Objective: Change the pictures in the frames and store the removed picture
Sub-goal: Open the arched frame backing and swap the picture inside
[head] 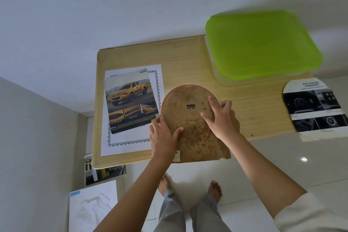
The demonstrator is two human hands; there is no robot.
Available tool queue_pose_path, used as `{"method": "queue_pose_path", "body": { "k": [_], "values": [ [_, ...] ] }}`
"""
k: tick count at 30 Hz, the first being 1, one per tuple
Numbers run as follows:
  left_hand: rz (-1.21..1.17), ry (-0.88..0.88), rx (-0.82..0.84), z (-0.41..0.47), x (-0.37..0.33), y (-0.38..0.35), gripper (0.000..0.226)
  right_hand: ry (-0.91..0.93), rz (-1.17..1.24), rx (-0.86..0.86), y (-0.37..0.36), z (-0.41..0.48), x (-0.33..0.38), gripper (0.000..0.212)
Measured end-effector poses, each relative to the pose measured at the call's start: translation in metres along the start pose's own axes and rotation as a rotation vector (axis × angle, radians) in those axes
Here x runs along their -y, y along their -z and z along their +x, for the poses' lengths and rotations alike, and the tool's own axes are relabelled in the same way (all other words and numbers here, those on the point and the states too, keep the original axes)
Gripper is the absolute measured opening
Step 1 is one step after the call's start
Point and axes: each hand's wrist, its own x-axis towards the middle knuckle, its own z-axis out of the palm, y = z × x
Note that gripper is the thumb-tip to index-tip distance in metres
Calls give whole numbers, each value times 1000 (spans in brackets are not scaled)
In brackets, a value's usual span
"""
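Both hands clasp an arch-shaped frame with a stained brown cardboard back, lying face down on the pale wooden table. The left hand grips its left edge and the right hand its right rim. Just left of the left hand lies a yellow pickup-truck picture. Beyond the right hand sits a green-lidded plastic box.

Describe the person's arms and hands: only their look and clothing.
The left hand and the right hand are bare: no gloves, rings or watch show. The left forearm is uncovered as far as the picture's edge. The right arm wears a loose cream fabric sleeve that ends near the elbow.
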Motion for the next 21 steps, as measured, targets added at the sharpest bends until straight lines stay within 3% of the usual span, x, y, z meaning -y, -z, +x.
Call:
{"method": "queue_pose_path", "body": {
  "k": [6,10,15,21],
  "values": [
    [-35,-13,-29,1,3,-1,79,1,-11,-55,-1,-7,2,64],
    [47,-126,-53,-10,16,-6,74,147,-60,-185,-13,-31,3,62],
    [161,-355,-42,-18,33,-16,70,336,-103,-94,-35,-45,4,60],
    [106,-331,32,-15,24,-16,76,351,-127,-97,-37,-34,0,55]
  ]
}}
